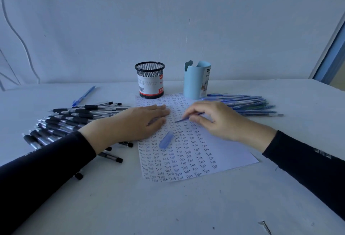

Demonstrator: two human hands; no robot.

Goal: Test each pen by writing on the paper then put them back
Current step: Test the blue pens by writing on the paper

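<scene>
Right grip (220, 120) is pinching pen (179, 120) low, near tip, on paper (233, 152). Pen is likely handling light, stiff, slick-barrelled. Left grip (134, 122), fingers flat, is pinning paper at 9 o'clock.

black wire-mesh metal cup (149, 72), smooth matt paper (224, 152), glossy plastic pens (74, 117)

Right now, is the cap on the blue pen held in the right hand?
No, the pale blue cap lies loose on the paper near the left hand, while the right hand pinches the uncapped blue pen.
</scene>
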